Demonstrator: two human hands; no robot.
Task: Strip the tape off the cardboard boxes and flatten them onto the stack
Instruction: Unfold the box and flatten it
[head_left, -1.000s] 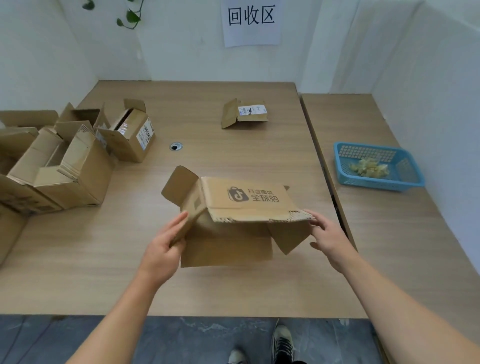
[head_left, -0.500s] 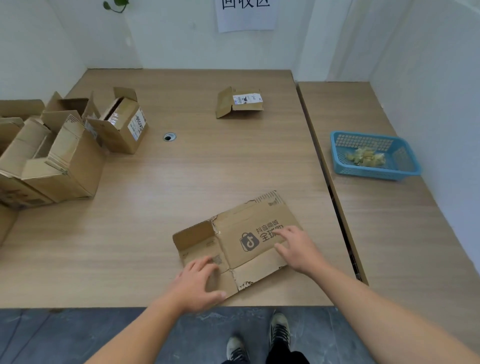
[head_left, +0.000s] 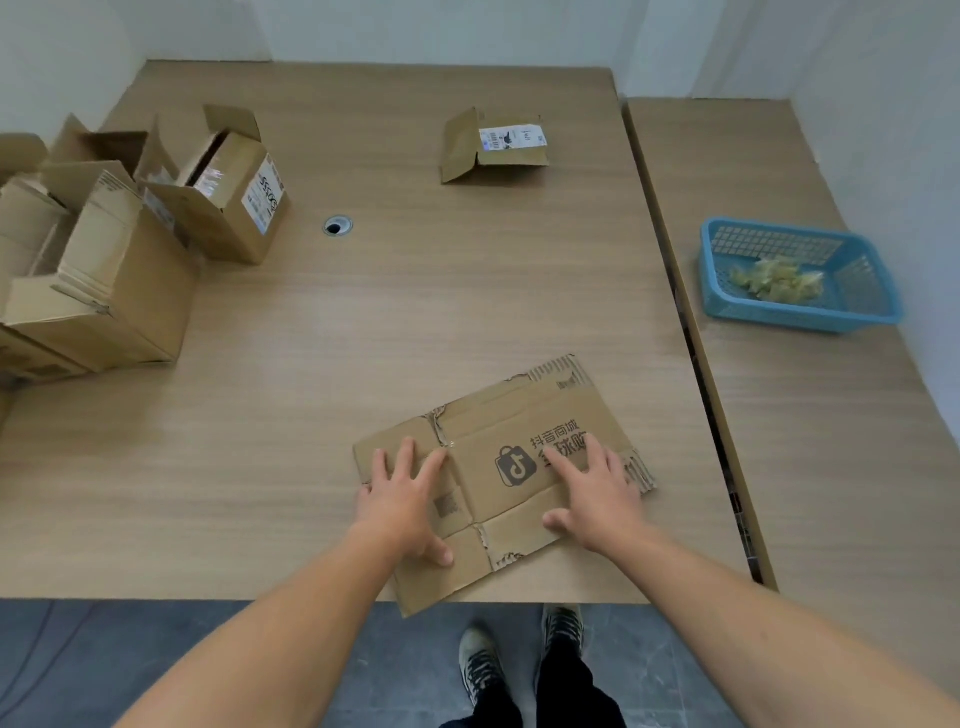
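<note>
Flattened box (head_left: 524, 415) lies at the front edge of the counter (head_left: 415, 312), one corner hanging over. Best bet: press w/ both palms along the creases so it won't spring back. Left hand (head_left: 402, 499) & right hand (head_left: 597, 493): grip released, fingers spread straight, flat on the cardboard, grasping nothing.

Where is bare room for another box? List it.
Bare: the wooden table's middle, between the round cable hole, the small labelled cardboard box and the flattened brown cardboard box; the near-left strip beside the left hand; the side table nearer than the blue plastic basket. Crowded: left edge, open cardboard boxes.
</note>
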